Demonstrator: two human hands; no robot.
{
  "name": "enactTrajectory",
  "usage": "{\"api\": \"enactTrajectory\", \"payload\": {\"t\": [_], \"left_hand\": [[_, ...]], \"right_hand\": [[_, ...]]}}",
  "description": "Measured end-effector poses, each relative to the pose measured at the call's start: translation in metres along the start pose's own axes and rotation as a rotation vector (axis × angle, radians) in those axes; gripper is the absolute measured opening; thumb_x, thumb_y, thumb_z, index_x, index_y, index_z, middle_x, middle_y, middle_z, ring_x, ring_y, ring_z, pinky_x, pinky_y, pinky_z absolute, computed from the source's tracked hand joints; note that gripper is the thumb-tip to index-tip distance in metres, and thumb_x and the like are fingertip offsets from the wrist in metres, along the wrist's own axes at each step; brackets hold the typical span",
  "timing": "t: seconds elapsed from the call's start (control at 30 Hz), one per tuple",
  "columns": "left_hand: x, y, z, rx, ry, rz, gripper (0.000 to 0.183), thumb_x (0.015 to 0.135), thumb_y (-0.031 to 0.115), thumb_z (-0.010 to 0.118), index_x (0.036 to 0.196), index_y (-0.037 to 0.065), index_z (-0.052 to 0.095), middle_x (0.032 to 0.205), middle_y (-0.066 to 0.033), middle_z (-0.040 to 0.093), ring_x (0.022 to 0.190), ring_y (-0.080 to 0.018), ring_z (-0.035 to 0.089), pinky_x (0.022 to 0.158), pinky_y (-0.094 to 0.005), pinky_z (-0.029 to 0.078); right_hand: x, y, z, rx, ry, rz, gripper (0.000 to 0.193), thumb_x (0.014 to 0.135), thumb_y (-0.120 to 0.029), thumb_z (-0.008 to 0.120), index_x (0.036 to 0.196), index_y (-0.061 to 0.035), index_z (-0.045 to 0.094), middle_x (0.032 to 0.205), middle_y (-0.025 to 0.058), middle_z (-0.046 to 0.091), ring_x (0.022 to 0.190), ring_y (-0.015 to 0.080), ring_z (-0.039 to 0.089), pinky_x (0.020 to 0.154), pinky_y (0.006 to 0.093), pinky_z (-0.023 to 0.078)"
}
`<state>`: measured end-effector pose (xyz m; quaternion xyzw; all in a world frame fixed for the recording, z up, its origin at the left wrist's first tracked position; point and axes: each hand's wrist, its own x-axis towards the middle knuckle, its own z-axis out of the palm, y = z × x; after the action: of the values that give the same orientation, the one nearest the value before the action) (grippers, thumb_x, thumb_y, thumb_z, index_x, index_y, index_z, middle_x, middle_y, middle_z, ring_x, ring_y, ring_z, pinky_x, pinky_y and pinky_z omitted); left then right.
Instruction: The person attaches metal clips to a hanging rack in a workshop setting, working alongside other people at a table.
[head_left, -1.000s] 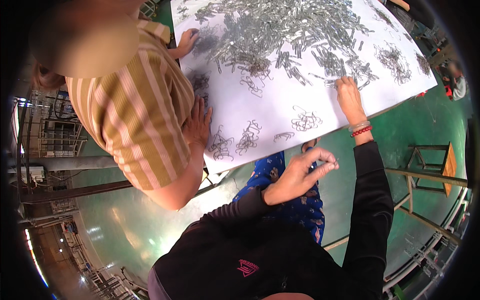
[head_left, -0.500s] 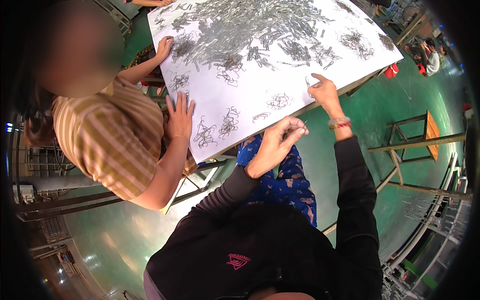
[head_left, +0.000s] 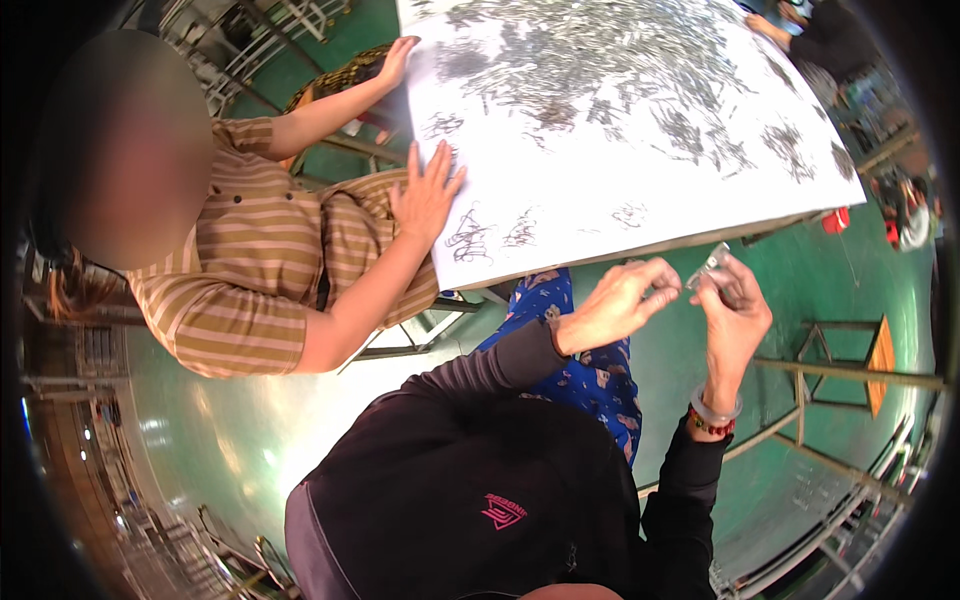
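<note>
Both of my hands are raised in front of the table's near edge, close together but apart. My right hand [head_left: 735,310] pinches a small shiny metal clip [head_left: 713,262] between thumb and fingers, its far end standing up. Facing it, my left hand [head_left: 618,305] is closed, thumb against fingertips; whatever lies in that pinch is too small to make out. Beyond them is a white-topped table [head_left: 560,190] with a small pile of thin bent wire pieces [head_left: 629,215] near its front edge. A broad heap of metal clips [head_left: 600,70] covers the far part.
At the left sits a person in a striped shirt [head_left: 260,200], one hand [head_left: 428,195] flat on the table's edge beside more wire piles [head_left: 468,235]. Another person's hand [head_left: 768,28] rests at the far right corner. A wooden stool [head_left: 878,365] stands on the green floor at right.
My right hand has come back from the tabletop toward my left hand, now with a metal clip held up. My view has shifted, so the table appears farther right.
</note>
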<state>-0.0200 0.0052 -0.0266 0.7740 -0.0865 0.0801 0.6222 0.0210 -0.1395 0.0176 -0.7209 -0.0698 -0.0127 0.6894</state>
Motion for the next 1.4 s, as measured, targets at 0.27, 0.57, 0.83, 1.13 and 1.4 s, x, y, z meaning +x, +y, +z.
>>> {"api": "enactTrajectory", "payload": {"t": [0.27,0.57,0.83,1.13,1.4], "left_hand": [[0.017,-0.048,-0.054,0.370,0.211,0.055,0.033,0.084,0.022,0.064,0.112,0.005,0.059,0.101,-0.0120,0.064,0.093,-0.0253,0.061,0.081,-0.0354,0.048],[0.071,-0.133,-0.176,1.195,0.109,-0.047,0.011,0.081,0.012,0.059,0.088,0.005,0.063,0.093,-0.0122,0.060,0.089,-0.0302,0.057,0.075,-0.0398,0.049],[0.055,-0.024,-0.112,0.221,0.102,-0.208,0.011,0.088,0.004,0.052,0.095,-0.005,0.052,0.086,-0.0147,0.060,0.080,-0.0207,0.063,0.067,-0.0313,0.051],[0.016,0.027,-0.006,-0.254,-0.047,-0.120,0.013,0.092,0.012,0.055,0.099,0.001,0.054,0.098,-0.0047,0.059,0.091,-0.0140,0.059,0.080,-0.0283,0.048],[0.005,0.031,0.012,-0.007,0.167,0.100,0.010,0.093,0.006,0.048,0.099,-0.001,0.050,0.087,-0.0106,0.061,0.074,-0.0142,0.062,0.064,-0.0266,0.050]], "right_hand": [[-0.001,0.013,0.018,-0.053,0.003,-0.043,0.019,0.072,0.009,0.062,0.089,0.0011,0.060,0.077,-0.0005,0.059,0.071,0.0046,0.052,0.065,0.0177,0.042],[-0.011,0.019,0.014,-0.061,0.002,0.028,0.018,0.072,0.009,0.062,0.087,-0.0004,0.060,0.075,-0.0018,0.057,0.068,0.0052,0.047,0.065,0.0183,0.039],[-0.019,0.012,0.006,-0.088,0.012,-0.032,0.015,0.074,0.005,0.065,0.088,0.0019,0.061,0.077,-0.0005,0.060,0.070,0.0067,0.050,0.068,0.0192,0.041],[-0.026,0.037,0.000,-0.094,0.039,-0.133,0.019,0.072,0.002,0.069,0.090,-0.0015,0.066,0.080,0.0035,0.066,0.072,0.0073,0.059,0.066,0.0213,0.042],[-0.038,0.024,0.010,-0.284,0.077,-0.265,0.018,0.072,0.005,0.067,0.090,0.0002,0.065,0.078,0.0059,0.062,0.070,0.0110,0.059,0.066,0.0250,0.049]]}}
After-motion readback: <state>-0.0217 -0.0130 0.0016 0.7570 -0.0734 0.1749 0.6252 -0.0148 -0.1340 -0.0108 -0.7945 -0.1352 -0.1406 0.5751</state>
